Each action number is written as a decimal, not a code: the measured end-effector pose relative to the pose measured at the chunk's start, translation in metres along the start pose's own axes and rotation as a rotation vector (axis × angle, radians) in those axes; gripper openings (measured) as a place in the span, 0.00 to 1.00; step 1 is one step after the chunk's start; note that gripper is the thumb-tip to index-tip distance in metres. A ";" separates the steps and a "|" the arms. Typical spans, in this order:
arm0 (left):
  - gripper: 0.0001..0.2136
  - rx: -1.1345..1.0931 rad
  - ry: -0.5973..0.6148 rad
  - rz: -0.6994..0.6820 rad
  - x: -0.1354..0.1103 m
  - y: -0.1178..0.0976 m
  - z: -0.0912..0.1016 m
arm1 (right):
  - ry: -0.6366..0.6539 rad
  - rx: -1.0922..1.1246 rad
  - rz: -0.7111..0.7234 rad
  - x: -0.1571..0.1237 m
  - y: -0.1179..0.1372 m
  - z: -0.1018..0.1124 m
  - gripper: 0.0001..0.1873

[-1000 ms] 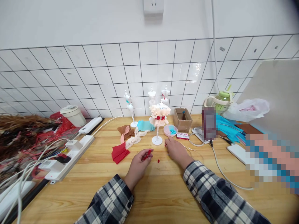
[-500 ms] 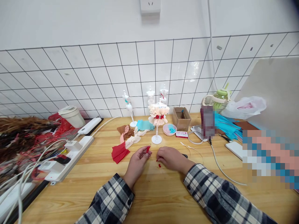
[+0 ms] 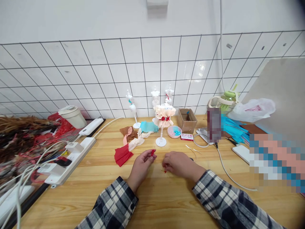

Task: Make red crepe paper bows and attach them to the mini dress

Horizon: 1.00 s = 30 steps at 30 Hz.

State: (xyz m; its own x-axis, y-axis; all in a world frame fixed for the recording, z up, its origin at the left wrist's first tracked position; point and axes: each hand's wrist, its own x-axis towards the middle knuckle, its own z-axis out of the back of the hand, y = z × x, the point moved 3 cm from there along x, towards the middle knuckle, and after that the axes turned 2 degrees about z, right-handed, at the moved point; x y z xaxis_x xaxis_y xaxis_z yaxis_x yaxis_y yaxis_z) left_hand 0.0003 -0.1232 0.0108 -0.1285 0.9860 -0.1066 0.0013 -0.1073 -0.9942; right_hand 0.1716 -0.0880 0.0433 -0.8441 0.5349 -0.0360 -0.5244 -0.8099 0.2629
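My left hand (image 3: 140,167) rests on the wooden table (image 3: 166,200) and pinches a small red piece (image 3: 152,152) between thumb and fingertips. My right hand (image 3: 178,163) lies just to its right with curled fingers closing on a tiny red scrap (image 3: 165,171) on the table. Behind both hands stands a small white mannequin stand wearing a cream ruffled dress with a red bow (image 3: 164,116). A folded red crepe piece (image 3: 122,155) lies left of my left hand.
Brown, pink, cream and teal fabric scraps (image 3: 135,133), two more bare mannequins (image 3: 131,105), a pink dish (image 3: 174,131), a small cardboard box (image 3: 187,120) and a red-white packet (image 3: 186,137) sit at the back. A power strip with cables (image 3: 69,157) lies left; cables and blue sheets lie right.
My right hand drew back from beside the stand's base toward me and closed over the red scrap. My left hand raised its red piece slightly.
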 end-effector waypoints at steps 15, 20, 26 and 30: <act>0.15 0.021 -0.028 -0.040 0.001 0.004 -0.003 | -0.583 0.420 -0.263 -0.006 -0.050 0.062 0.07; 0.15 0.004 -0.027 -0.049 0.004 0.009 -0.002 | -0.861 0.079 -0.643 -0.004 -0.120 0.095 0.07; 0.14 -0.030 -0.031 -0.031 0.006 0.011 -0.002 | -0.785 -0.160 -0.754 0.003 -0.161 0.104 0.14; 0.14 -0.046 -0.034 -0.021 0.005 0.011 -0.003 | -0.646 -0.243 -0.768 0.008 -0.170 0.099 0.17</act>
State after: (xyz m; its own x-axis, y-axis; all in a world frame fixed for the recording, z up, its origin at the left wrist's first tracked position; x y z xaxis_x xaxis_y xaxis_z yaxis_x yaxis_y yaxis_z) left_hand 0.0021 -0.1190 -0.0011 -0.1622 0.9830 -0.0860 0.0435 -0.0800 -0.9958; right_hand 0.2652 0.0782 0.0937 -0.0888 0.8974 0.4323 -0.9658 -0.1837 0.1829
